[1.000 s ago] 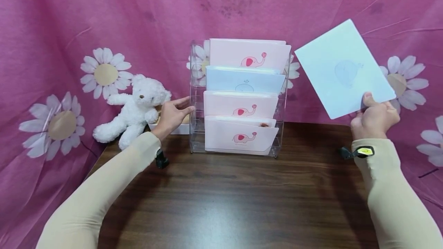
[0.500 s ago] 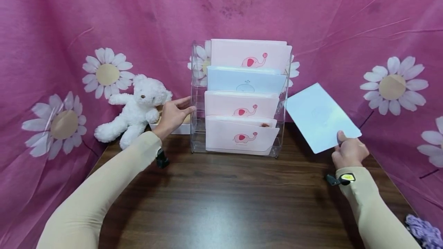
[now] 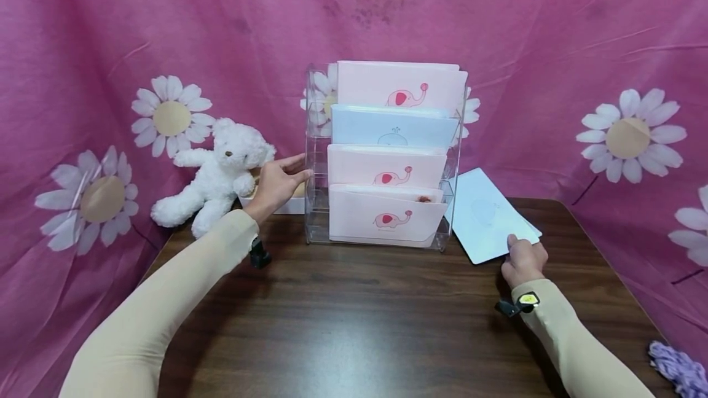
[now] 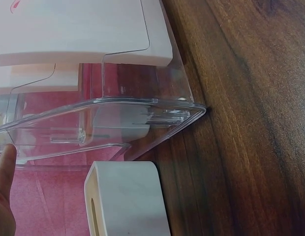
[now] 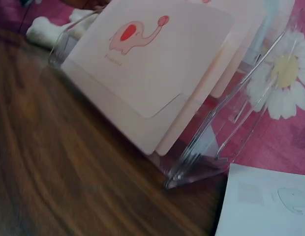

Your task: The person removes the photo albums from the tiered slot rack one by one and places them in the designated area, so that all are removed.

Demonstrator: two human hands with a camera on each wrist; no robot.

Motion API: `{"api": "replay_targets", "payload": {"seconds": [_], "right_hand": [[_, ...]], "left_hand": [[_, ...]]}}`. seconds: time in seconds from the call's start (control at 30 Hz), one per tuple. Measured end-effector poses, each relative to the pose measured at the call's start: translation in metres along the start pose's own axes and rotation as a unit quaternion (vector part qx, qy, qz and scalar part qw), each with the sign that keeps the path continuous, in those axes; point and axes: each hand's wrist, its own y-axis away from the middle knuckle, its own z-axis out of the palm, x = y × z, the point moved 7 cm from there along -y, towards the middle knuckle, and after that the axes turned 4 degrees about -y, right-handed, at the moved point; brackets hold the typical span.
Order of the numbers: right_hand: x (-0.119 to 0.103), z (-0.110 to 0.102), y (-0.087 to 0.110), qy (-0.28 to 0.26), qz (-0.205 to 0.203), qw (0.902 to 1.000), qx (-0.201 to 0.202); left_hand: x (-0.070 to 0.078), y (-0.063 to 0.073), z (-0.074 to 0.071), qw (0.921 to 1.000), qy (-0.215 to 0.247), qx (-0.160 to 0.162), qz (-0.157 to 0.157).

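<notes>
A clear acrylic rack (image 3: 318, 226) stands at the back of the table, its tiers filled with pink elephant notebooks (image 3: 385, 209) and light blue whale notebooks (image 3: 391, 124). My left hand (image 3: 272, 188) touches the rack's left side with straight thumb and fingers. In the left wrist view only a fingertip (image 4: 6, 164) and part of that hand show. My right hand (image 3: 524, 261) pinches the near right corner of a light blue whale notebook (image 3: 478, 214), thumb on top. This notebook lies low beside the rack's right side, with another pale blue edge (image 3: 532, 227) showing beneath it.
A white teddy bear (image 3: 201, 180) sits at the back left. Between it and the rack is a small white box (image 3: 289, 206), close beside the rack in the left wrist view. Something purple and knitted (image 3: 677, 364) lies by the table's right edge. A pink curtain hangs behind.
My right hand has brought the blue notebook down and to the left, from upright in the air to low over the table beside the rack. The left hand has stayed at the rack.
</notes>
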Motion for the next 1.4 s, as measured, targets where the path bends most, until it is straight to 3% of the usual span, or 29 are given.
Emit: {"api": "replay_targets", "payload": {"seconds": [0.07, 0.17, 0.27, 0.43, 0.57, 0.83, 1.03, 1.13, 1.2, 1.4], "right_hand": [[0.009, -0.001, -0.003, 0.014, -0.022, 0.9996, 0.009], [0.013, -0.004, -0.006, 0.015, 0.018, 0.9997, -0.002], [0.016, -0.003, -0.006, 0.056, 0.045, 0.9973, -0.013], [0.019, -0.003, -0.007, 0.158, 0.024, 0.9862, -0.044], [0.018, -0.01, -0.013, 0.189, 0.024, 0.9794, -0.066], [0.01, -0.01, -0.02, 0.228, 0.04, 0.9538, -0.191], [0.003, -0.009, -0.023, 0.287, 0.014, 0.933, -0.217], [-0.002, -0.011, -0.024, 0.369, -0.022, 0.9035, -0.217], [-0.007, -0.012, -0.024, 0.438, -0.052, 0.8727, -0.21], [-0.027, -0.01, -0.024, 0.633, -0.156, 0.7377, -0.174]], "left_hand": [[0.0, 0.0, 0.001, 1.0, 0.002, 0.002, 0.003], [0.001, 0.0, 0.001, 1.0, 0.002, 0.004, 0.005], [0.002, -0.001, 0.001, 1.0, -0.001, 0.002, 0.006], [0.001, 0.0, 0.001, 1.0, -0.006, 0.0, 0.002], [-0.001, 0.0, 0.001, 1.0, -0.003, -0.002, -0.001], [-0.001, 0.0, 0.001, 0.9999, 0.011, -0.005, 0.002], [-0.001, -0.001, 0.0, 0.9999, 0.012, 0.0, 0.004], [0.0, -0.001, 0.001, 0.9999, 0.015, -0.001, 0.008], [0.001, 0.0, 0.001, 0.9998, 0.016, -0.003, 0.01], [0.002, 0.001, 0.0, 0.9998, 0.014, -0.007, 0.008]]}}
